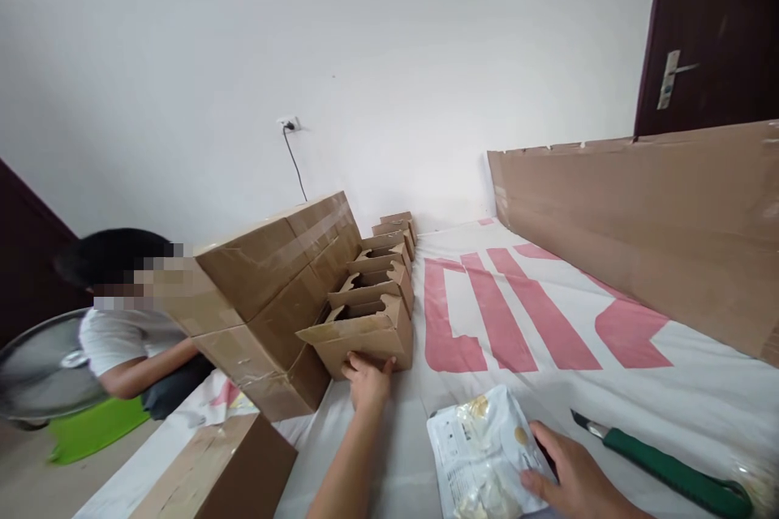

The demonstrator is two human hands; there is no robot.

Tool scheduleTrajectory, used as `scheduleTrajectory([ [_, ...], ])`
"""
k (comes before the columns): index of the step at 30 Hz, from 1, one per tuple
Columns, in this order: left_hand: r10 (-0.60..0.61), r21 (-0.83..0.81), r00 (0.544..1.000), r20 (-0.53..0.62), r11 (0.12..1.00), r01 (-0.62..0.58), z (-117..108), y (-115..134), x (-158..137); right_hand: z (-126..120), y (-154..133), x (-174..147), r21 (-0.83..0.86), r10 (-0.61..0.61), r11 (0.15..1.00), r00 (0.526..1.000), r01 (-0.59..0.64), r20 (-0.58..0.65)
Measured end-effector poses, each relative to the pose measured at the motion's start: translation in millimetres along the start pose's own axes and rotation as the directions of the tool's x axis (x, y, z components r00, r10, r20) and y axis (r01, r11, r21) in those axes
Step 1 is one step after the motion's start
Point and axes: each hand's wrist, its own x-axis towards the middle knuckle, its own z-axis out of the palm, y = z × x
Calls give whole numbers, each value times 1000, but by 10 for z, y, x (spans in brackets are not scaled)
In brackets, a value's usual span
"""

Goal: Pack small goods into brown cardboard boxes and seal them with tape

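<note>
My left hand (367,383) rests against the near face of a small open-topped cardboard box (371,340), thumb and fingers spread apart on the cardboard. This box is the nearest in a row of several alike, with cut-out top edges, running back toward the wall. In my right hand (563,474) is a white printed pouch (480,454) with yellowish and clear patches. My thumb and a finger show at its right edge; the other fingers are partly hidden. A green utility knife (669,470) lies right of that hand, its blade out.
Stacked sealed cartons (261,316) stand left of the row, and another carton (219,470) sits at the near left. A long cardboard panel (639,227) borders the right side. White cloth with red print (505,308) covers the surface. A person (131,340) crouches at the left.
</note>
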Motion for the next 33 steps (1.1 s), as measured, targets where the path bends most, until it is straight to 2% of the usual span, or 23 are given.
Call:
scheduleTrajectory([
  [6,18,61,1000,-21,998,-17,255,79,261,5,-1,2,-4,-2,1000,1000,2,-13],
  [10,24,120,999,-25,993,-21,416,48,223,34,68,13,12,-6,1000,999,7,-40],
  [14,39,162,999,10,986,-40,452,-14,163,36,84,19,11,-24,1000,999,25,-36],
  [19,140,152,985,99,976,-154,340,-60,107,10,33,17,20,-52,998,998,53,-41],
  [24,279,75,948,152,953,-293,177,-113,-149,-8,-23,21,0,-39,999,999,39,-36],
  [29,385,-98,911,151,922,-373,-29,-179,-527,-4,-35,13,-23,-55,998,997,54,-53],
  [33,402,-290,898,179,894,-342,-195,-253,-912,14,-6,-2,-19,-59,998,997,58,-59],
])
